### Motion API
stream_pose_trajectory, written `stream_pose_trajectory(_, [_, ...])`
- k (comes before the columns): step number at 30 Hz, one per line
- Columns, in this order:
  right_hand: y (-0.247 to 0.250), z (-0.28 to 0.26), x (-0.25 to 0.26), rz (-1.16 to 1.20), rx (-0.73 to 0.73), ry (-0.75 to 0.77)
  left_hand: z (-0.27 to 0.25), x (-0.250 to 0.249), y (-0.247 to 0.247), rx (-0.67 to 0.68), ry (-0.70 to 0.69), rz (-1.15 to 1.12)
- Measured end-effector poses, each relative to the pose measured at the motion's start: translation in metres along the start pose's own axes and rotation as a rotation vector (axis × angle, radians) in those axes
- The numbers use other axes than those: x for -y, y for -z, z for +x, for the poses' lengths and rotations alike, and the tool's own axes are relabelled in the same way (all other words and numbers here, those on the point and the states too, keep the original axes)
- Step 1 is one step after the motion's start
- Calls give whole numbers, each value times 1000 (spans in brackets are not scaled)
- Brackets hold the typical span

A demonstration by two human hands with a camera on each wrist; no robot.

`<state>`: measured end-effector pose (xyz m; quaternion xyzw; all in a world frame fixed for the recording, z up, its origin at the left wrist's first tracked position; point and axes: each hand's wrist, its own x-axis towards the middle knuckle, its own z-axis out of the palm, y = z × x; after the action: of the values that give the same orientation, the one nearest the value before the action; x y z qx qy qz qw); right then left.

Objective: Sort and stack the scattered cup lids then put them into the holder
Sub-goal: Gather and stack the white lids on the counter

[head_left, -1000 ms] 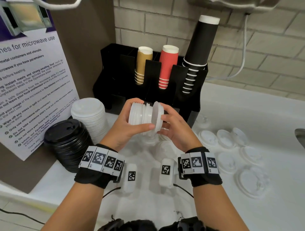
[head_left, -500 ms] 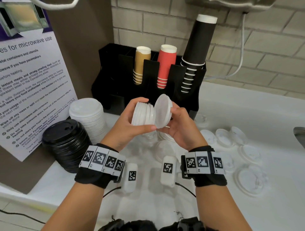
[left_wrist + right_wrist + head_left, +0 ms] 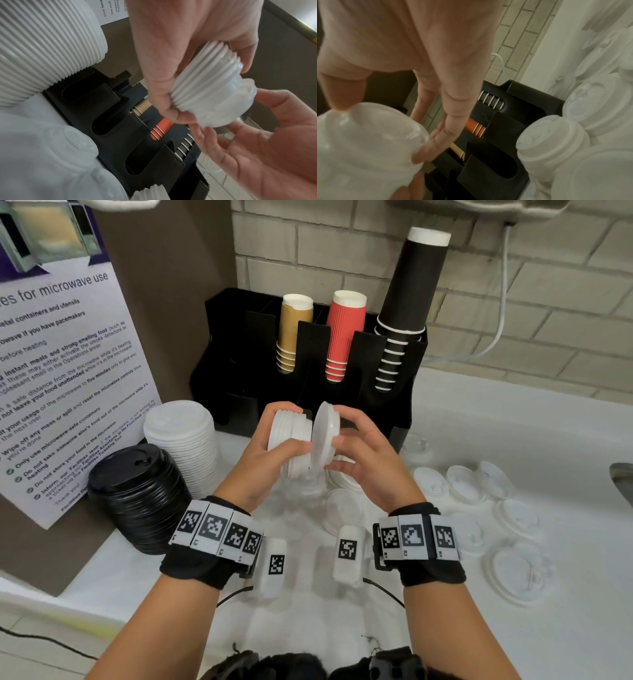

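My left hand [image 3: 294, 429] grips a short stack of white lids [image 3: 286, 436] on its side, above the counter in front of the black holder [image 3: 239, 361]. My right hand [image 3: 337, 440] pinches a single translucent lid [image 3: 325, 433] by its rim, held upright against the stack's right end. In the left wrist view the stack of white lids [image 3: 202, 86] sits between thumb and fingers, and the translucent lid [image 3: 231, 105] caps its end. In the right wrist view the translucent lid [image 3: 368, 142] is blurred at lower left. The holder's lower front slots [image 3: 106, 121] look empty.
A tall stack of white lids [image 3: 181, 440] and a stack of black lids [image 3: 137, 494] stand at the left by a poster [image 3: 61, 378]. Several loose clear lids [image 3: 479, 484] lie on the white counter at right. Cups [image 3: 342, 333] fill the holder's top. A sink edge [image 3: 623, 477] shows far right.
My right hand tilted the single lid away from the stack's end, then swung it upright and close against the stack. Both hands rose slightly.
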<state>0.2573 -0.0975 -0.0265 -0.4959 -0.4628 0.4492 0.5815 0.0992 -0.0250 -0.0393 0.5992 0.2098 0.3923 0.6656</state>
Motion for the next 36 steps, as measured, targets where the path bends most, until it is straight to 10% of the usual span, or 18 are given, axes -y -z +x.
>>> stream_pose_trajectory(18, [-10, -1, -1, -205, 35, 51, 2, 5, 0, -34, 65, -114])
stream_pose_trajectory(24, [-18, 27, -3, -180, 104, 2, 9, -8, 12, -226, -57, -81])
stream_pose_trajectory(27, [-23, 61, -13, -533, 68, -108, 16, -19, 24, -378, -117, -94])
stream_pose_trajectory(32, [-65, 92, -37, -1319, 543, -230, 20, -30, 34, -440, -150, -128])
stream_pose_trajectory(36, [-89, 101, -49, -1613, 568, -282, 19, -30, 35, -448, -133, -109])
